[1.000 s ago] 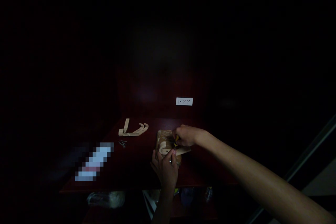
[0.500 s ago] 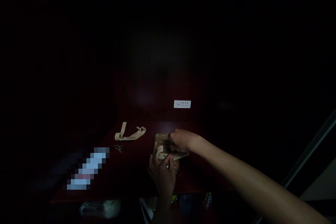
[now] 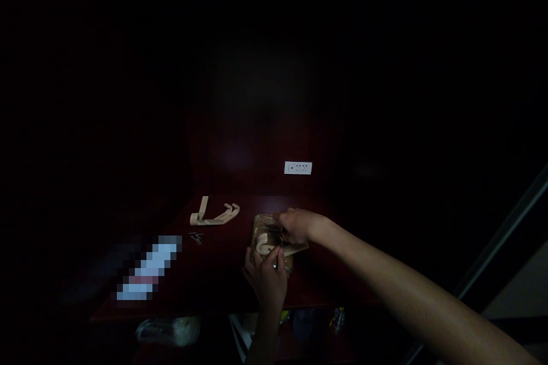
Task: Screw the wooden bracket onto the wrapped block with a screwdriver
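Observation:
A pale wooden hook [image 3: 264,246] with a curled end and a dark hole lies across a worn brown block [image 3: 261,224] on the dark red table. My left hand [image 3: 269,278] is closed at the near side, its fingertips gripping the hook against the block. Above the hook's straight part, my right hand [image 3: 296,224] is closed in a fist, knuckles up. A small yellowish bit shows under its fingers, too dark to name. Further left lie more pale wooden hooks [image 3: 216,220] and several small screws [image 3: 197,237].
A white socket panel [image 3: 298,168] is on the back wall. A blurred-out bright patch [image 3: 148,268] covers something on the table's left. Below the table edge [image 3: 205,314] are a clear plastic bag [image 3: 169,331] and other dim items. Much of the scene is dark.
The view has shifted slightly. Both hands stay at the hook, and my right fist has turned a little over it.

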Available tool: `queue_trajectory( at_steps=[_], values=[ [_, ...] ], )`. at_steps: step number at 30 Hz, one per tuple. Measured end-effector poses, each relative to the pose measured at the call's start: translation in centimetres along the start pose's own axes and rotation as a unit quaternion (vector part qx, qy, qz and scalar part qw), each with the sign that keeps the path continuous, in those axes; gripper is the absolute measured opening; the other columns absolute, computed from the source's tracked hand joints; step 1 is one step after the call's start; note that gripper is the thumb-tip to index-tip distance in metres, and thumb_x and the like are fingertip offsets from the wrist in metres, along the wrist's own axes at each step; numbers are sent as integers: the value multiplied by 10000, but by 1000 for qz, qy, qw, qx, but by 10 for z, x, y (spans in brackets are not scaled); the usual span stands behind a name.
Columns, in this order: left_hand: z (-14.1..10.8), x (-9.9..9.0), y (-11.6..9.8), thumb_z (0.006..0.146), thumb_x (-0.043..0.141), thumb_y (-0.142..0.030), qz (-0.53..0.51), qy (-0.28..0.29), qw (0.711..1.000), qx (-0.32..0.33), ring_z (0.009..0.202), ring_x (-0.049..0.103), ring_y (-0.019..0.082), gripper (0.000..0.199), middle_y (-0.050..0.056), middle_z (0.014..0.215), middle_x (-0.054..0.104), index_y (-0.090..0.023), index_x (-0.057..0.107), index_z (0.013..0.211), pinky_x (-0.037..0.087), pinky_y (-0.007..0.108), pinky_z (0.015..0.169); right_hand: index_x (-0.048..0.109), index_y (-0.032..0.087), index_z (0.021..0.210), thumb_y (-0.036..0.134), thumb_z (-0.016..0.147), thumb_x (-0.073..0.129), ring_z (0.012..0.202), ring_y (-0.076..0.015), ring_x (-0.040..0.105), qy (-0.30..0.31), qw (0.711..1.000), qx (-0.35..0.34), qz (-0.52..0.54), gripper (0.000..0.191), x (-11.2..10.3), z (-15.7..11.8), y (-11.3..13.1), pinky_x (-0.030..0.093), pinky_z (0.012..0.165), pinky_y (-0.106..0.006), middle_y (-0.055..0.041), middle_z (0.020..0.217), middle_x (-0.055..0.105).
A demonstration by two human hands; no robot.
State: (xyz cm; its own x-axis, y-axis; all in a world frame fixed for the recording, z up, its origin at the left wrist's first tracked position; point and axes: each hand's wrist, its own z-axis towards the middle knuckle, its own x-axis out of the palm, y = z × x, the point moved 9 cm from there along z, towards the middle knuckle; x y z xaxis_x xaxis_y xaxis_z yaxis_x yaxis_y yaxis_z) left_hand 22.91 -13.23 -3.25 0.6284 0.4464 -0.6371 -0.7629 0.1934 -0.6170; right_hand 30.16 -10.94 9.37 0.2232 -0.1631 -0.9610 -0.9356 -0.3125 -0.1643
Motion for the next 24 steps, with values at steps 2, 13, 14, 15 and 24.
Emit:
queue_trajectory(
  at_steps=[2,13,14,15,24],
  values=[
    [0,0,0,844,543,-374,0,1,1000,1,1278,345,328,245,127,1194,565,-318,729,992,324,521,997,583,142,1141,255,742,590,878,-256,659,3,1000,-3,7,415,1,0,-1,442,599,-270,-150,1021,680],
    [1,1,2,841,546,-389,-10,1,1000,3,1284,337,332,257,129,1244,537,-308,728,1003,321,514,1004,597,160,1113,266,737,614,886,-207,652,29,999,-5,38,392,4,2,-6,434,632,-234,-100,1017,688],
    [1,1,2,841,546,-390,-10,0,1000,1,1284,337,331,258,130,1251,533,-305,728,1004,319,512,1005,592,161,1125,264,736,614,886,-206,652,27,999,-8,39,403,4,2,-5,434,628,-234,-101,1022,687],
    [1,1,3,842,545,-391,-9,-1,1000,1,1285,337,331,260,131,1259,528,-305,727,1007,318,511,1006,584,160,1139,263,736,613,885,-207,652,22,999,-10,39,416,4,2,-5,432,619,-234,-103,1026,686],
    [0,1,1,842,543,-383,-14,-3,1000,4,1275,348,329,259,123,1265,529,-294,730,997,316,513,1007,645,117,1091,299,797,594,917,-236,654,39,999,5,6,349,-2,0,-2,455,656,-256,-149,1028,690]
  ],
)
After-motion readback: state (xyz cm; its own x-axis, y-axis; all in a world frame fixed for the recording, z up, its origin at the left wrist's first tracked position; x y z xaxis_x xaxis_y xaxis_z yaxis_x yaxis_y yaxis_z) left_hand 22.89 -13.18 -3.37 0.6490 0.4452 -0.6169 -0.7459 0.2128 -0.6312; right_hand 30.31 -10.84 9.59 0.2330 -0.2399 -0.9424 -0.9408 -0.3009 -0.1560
